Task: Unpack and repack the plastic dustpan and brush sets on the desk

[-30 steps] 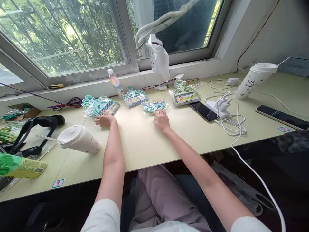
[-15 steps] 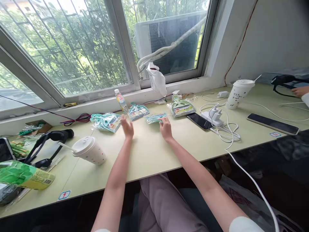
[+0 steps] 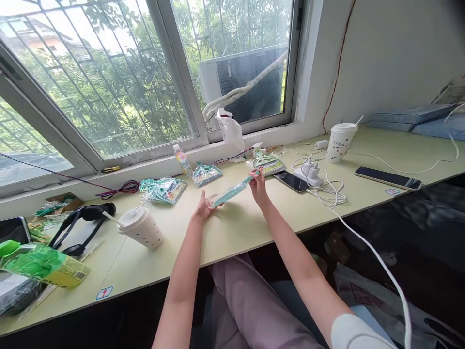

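Note:
A flat teal packet in clear wrap [image 3: 232, 193], which looks like a small dustpan set, is held tilted above the table between my two hands. My left hand [image 3: 205, 208] grips its lower left end, the thumb up and the fingers partly hidden beneath. At the raised right end, my right hand [image 3: 258, 186] pinches the narrow handle. Similar wrapped sets lie behind: a teal pile [image 3: 163, 189] on the left, a single teal one [image 3: 206, 173] by the drink bottle [image 3: 182, 160], and a green one [image 3: 267, 164] on the right.
A lidded paper cup [image 3: 141, 229] stands left of my left arm, with a green-capped bottle [image 3: 47, 265] and black headset [image 3: 82, 223] beyond. On the right are a phone [image 3: 291, 181], a charger strip [image 3: 308, 173] with loose cable, another cup [image 3: 339, 143] and another phone [image 3: 387, 178].
The packet has been lifted off the table and tilted, its right end up. My left hand, open before, has moved onto its left end. The hand at the far right has left the view.

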### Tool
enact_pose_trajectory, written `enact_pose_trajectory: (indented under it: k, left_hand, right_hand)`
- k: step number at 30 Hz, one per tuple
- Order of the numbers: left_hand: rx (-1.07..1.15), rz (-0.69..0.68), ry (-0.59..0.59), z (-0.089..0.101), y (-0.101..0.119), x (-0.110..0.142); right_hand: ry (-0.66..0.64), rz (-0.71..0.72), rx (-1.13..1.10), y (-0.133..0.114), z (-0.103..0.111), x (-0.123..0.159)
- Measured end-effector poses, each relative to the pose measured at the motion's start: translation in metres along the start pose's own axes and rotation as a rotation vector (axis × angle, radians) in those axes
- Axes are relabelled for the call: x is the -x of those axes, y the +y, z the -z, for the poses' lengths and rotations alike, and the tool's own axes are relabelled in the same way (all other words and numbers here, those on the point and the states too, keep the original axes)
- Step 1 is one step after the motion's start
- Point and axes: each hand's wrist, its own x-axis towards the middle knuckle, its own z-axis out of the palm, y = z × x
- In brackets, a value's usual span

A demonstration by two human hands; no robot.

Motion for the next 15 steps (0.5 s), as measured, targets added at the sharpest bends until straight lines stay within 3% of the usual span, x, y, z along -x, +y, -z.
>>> enact_pose_trajectory:
  k: [4,7,12,15]
  left_hand:
    - [-0.099,-0.046,-0.059,-0.007,-0.010,-0.003]
    - [-0.111,-0.042,-0.037,-0.008,-0.016,-0.009]
    - [-0.026,-0.129,-0.090,0.000,-0.014,-0.011]
    - [-0.021,-0.023,-0.169,0.000,-0.012,-0.007]
  right_hand:
    - [-0.034,-0.123,-0.204,-0.003,0.013,-0.002]
    - [-0.052,-0.182,-0.280,-0.004,0.016,-0.003]
    - [0.000,-0.238,-0.266,-0.007,0.015,-0.003]
    - [0.029,-0.266,-0.184,-0.005,0.014,-0.002]
